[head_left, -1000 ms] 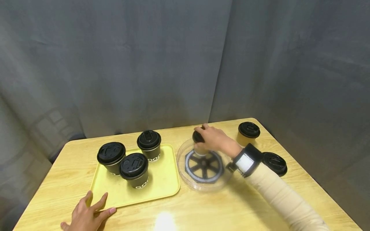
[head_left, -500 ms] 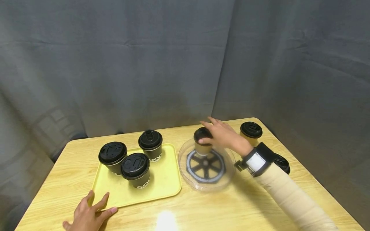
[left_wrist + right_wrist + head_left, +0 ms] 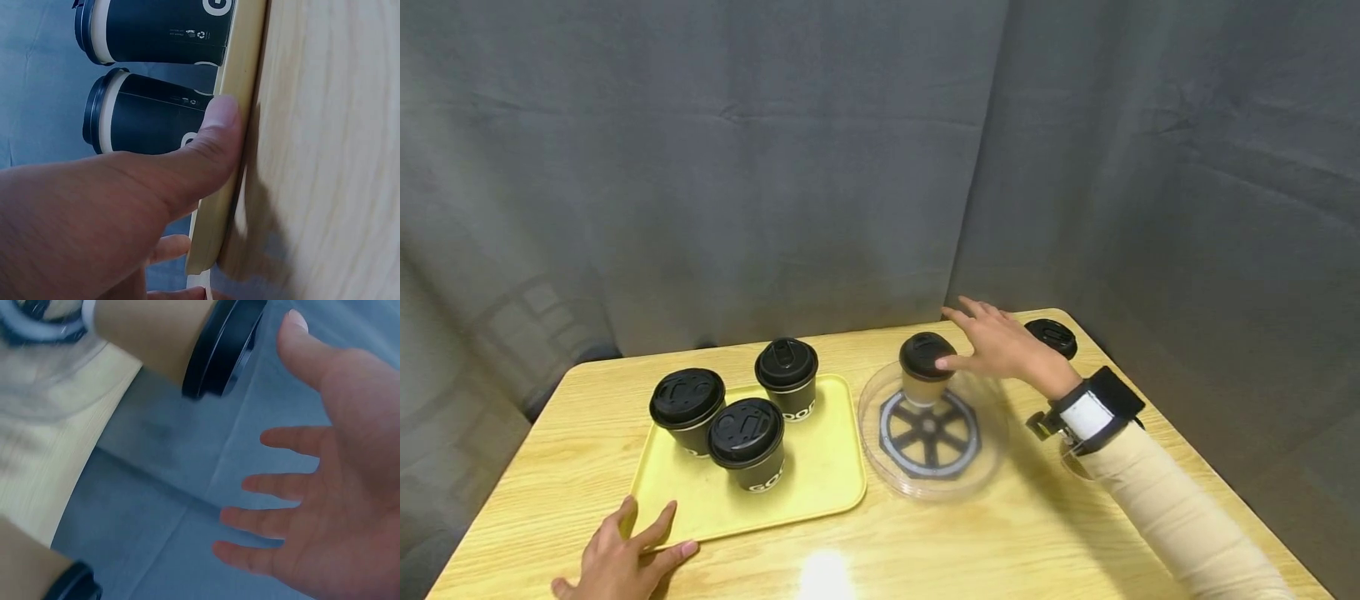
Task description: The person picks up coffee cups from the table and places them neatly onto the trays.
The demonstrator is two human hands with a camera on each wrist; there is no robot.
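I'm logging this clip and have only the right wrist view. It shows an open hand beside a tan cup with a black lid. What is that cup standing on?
Observer: The tan cup stands upright inside a round clear dish, at the far edge of a black spoked insert.
Operator: Where is the other hand?
Observer: The left hand lies at the near left corner of a yellow tray, with its thumb pressed on the rim.
Operator: Is anything on that tray?
Observer: Three black lidded cups stand on it, all upright.
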